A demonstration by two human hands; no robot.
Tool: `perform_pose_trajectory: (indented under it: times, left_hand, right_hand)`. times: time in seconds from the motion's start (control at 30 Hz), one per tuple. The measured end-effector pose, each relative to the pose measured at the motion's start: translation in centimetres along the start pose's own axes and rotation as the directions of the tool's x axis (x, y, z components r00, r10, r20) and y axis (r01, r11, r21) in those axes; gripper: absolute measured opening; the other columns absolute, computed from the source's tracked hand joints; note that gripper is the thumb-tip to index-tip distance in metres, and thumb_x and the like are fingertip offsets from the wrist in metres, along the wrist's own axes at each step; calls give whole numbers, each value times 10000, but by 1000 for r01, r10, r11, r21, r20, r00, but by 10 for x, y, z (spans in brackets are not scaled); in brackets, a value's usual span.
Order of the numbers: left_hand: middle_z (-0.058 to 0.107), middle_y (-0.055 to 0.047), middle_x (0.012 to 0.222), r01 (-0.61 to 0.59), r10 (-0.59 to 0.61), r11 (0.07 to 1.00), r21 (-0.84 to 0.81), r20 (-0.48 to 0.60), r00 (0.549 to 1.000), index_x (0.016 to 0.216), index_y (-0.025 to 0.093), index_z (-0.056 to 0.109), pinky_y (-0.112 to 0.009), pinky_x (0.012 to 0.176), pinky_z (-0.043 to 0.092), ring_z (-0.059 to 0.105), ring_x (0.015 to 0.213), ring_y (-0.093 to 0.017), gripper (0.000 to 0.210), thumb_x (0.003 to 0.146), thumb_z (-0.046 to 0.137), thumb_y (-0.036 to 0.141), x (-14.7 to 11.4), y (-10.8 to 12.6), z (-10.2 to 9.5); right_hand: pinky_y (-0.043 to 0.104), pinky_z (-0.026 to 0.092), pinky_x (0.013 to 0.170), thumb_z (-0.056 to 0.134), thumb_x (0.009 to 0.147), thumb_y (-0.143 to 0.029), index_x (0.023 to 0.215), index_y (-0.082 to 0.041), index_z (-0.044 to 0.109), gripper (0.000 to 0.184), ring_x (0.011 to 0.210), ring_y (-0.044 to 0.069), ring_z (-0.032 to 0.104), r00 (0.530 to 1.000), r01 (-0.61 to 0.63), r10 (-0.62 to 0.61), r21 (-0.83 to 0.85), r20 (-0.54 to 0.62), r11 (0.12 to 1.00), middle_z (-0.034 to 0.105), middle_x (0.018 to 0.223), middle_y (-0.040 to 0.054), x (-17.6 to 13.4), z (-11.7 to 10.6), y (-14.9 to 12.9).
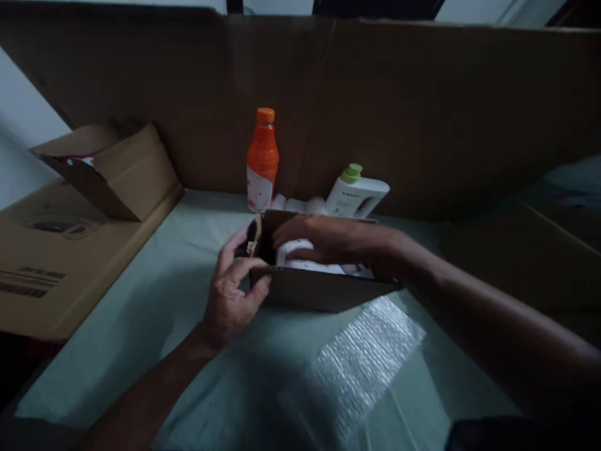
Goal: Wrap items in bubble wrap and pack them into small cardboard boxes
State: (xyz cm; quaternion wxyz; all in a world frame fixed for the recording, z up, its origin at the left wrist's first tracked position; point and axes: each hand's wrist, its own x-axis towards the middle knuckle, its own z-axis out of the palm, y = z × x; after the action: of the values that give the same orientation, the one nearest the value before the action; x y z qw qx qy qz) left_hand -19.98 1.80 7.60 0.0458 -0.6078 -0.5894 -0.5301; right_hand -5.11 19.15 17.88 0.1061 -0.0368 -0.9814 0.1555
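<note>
A small cardboard box (319,291) stands with its top open on the green cloth. My left hand (232,291) steadies its left end, thumb on the near corner and fingers round the side. Reaching in over the rim from the right, my right hand (319,237) has its fingers stretched out and its thumb apart. Beneath that hand lies a white item (293,246) with small dark marks, and I cannot tell whether the hand presses on it. A dark object (244,246) shows by my left fingertips. The box's floor is hidden.
Behind the box stand an orange bottle (263,153) and a white jug with a green cap (354,193). Bubble wrap (373,354) lies in front, to the right. At left, an open carton (136,172) rests on a larger flat box (51,250). A tall cardboard panel (413,113) closes the back.
</note>
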Motion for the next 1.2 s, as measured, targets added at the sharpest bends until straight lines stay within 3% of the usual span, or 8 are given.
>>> perform_pose_trajectory:
  times: [0.13, 0.23, 0.4, 0.53, 0.73, 0.9, 1.03, 1.2]
  left_hand:
    - [459, -131, 1498, -20, 23, 999, 30, -103, 994, 1356, 228, 523, -534, 1117, 435, 506, 1343, -308, 568, 827, 728, 196, -30, 15, -27]
    - [572, -98, 1368, -101, 100, 995, -10, 230, 968, 1260, 227, 593, -455, 1051, 501, 557, 1272, -269, 441, 844, 662, 99, -67, 30, -46]
    - [497, -109, 1472, -66, 139, 990, -126, 769, 624, 1326, 247, 552, -512, 1084, 482, 417, 1396, -309, 590, 773, 596, 46, -127, 42, -45]
    - [575, -120, 1354, -76, 80, 996, -46, 838, 540, 1307, 227, 571, -539, 1043, 490, 494, 1278, -316, 568, 759, 633, 90, -147, 45, -24]
    - [642, -46, 949, -26, 30, 1000, -17, 791, 612, 917, 204, 665, -395, 843, 532, 586, 954, -222, 237, 827, 523, 37, -159, 78, 2]
    - [644, -105, 1154, 38, 7, 998, -43, 749, 662, 1187, 171, 613, -440, 934, 541, 600, 1070, -255, 366, 823, 601, 143, -159, 101, 11]
    - [626, -120, 1250, 27, 19, 998, -49, 751, 661, 1286, 176, 571, -463, 999, 523, 587, 1149, -252, 466, 828, 531, 102, -154, 90, 2]
    - [644, -84, 1263, 14, 99, 992, -127, 836, 539, 1294, 218, 581, -472, 1037, 503, 566, 1196, -244, 583, 755, 491, 15, -157, 79, -6]
  right_hand:
    - [313, 565, 803, 562, 985, -331, 1093, -209, 729, 233, 927, 175, 715, 897, -259, 259, 51, -357, 965, 763, 1054, 12, -76, -25, -49]
    - [336, 583, 819, 599, 967, -355, 1043, -278, 728, 169, 903, 189, 724, 794, -447, 443, 95, -415, 890, 767, 1008, -16, -158, -5, -76]
    - [399, 585, 765, 563, 925, -428, 1136, -237, 717, 324, 933, 262, 713, 603, -783, 760, 5, -244, 623, 740, 1167, 106, -264, 85, -43]
    - [471, 533, 734, 620, 848, -403, 1111, -191, 738, 357, 889, 312, 671, 471, -882, 809, -154, -352, 446, 751, 1059, 153, -281, 133, -3]
    - [472, 454, 877, 573, 899, -270, 1006, -225, 762, 222, 1015, 302, 614, 569, -816, 736, -145, -368, 559, 761, 983, 103, -249, 143, 7]
    - [524, 426, 933, 608, 868, -233, 1269, -184, 665, 407, 1186, 363, 544, 575, -804, 706, -126, -414, 581, 632, 1345, 167, -249, 131, -1]
    - [530, 465, 918, 539, 924, -236, 1384, -234, 574, 461, 1196, 336, 571, 742, -659, 604, -151, -291, 737, 591, 1410, 135, -298, 132, -63]
    - [529, 495, 953, 553, 877, -161, 1495, -283, 455, 638, 1344, 332, 499, 885, -463, 450, -117, -119, 879, 506, 1519, 118, -327, 176, -173]
